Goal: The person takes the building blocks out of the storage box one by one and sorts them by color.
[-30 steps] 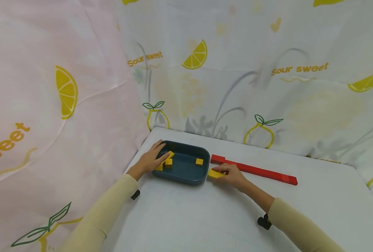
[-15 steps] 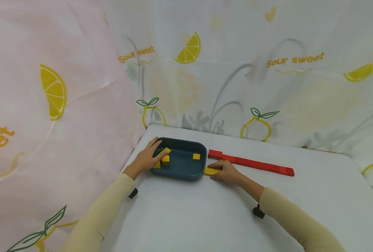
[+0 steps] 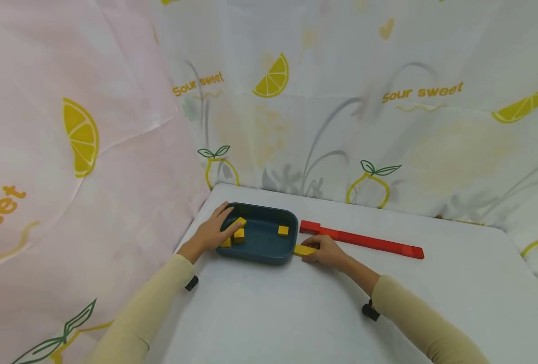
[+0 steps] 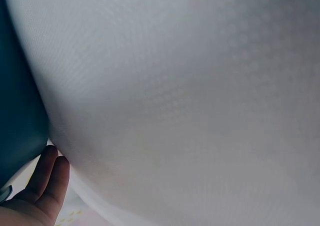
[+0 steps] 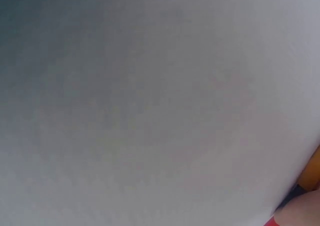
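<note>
A dark teal tray (image 3: pixel 263 247) lies on the white table, with several small yellow blocks (image 3: pixel 283 231) inside, most of them at its left end. My left hand (image 3: pixel 210 232) grips the tray's left end, thumb over the rim. In the left wrist view its fingers (image 4: pixel 56 183) lie against the tray's outer wall (image 4: pixel 17 100). Just beyond the tray's right end, my right hand (image 3: pixel 327 251) pinches a flat yellow block (image 3: pixel 303 250) between thumb and fingers, low at the table. The right wrist view catches only a fingertip (image 5: pixel 300 209) and a piece of the yellow block (image 5: pixel 311 171).
Behind my right hand, several red blocks (image 3: pixel 373 241) form a long straight row running right from near the tray. Fabric printed with lemons (image 3: pixel 271 78) hangs along the back and left of the white table (image 3: pixel 269 313).
The head view has shifted slightly. Both hands keep their holds, and the tray, the yellow block and the red row stay in nearly the same places relative to each other.
</note>
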Motion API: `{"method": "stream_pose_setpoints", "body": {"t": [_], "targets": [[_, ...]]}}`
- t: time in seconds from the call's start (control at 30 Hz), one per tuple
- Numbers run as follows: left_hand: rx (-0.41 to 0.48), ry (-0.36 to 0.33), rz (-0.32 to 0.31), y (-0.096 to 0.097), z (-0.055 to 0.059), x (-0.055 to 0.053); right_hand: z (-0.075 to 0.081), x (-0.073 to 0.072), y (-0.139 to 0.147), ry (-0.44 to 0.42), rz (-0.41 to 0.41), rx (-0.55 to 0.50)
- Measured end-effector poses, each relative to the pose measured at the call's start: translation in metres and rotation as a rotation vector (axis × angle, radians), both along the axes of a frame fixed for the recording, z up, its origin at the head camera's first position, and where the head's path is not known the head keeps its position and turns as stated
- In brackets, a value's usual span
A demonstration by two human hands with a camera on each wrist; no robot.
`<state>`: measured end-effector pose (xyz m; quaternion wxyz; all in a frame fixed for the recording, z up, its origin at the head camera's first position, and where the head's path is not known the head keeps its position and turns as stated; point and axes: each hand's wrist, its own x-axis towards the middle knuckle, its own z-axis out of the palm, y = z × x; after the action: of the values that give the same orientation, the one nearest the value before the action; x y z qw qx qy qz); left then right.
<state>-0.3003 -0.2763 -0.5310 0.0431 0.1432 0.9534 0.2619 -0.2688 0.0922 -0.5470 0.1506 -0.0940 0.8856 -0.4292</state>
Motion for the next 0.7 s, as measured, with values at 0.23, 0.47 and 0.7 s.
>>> {"method": "stream_pose_setpoints", "body": {"t": [0.23, 0.47, 0.7], "targets": [[-0.014, 0.002, -0.012, -0.0017, 0.0012, 0.0028, 0.0005, 0.0006, -0.0009, -0.001, 0.019, -0.013], [-0.012, 0.003, -0.008, -0.0039, 0.0038, 0.0056, 0.0011, 0.0005, -0.0038, -0.011, 0.026, -0.014], [0.005, -0.005, -0.009, -0.0005, 0.0041, 0.0032, 0.0007, -0.0025, 0.0013, -0.025, 0.022, 0.006]]}}
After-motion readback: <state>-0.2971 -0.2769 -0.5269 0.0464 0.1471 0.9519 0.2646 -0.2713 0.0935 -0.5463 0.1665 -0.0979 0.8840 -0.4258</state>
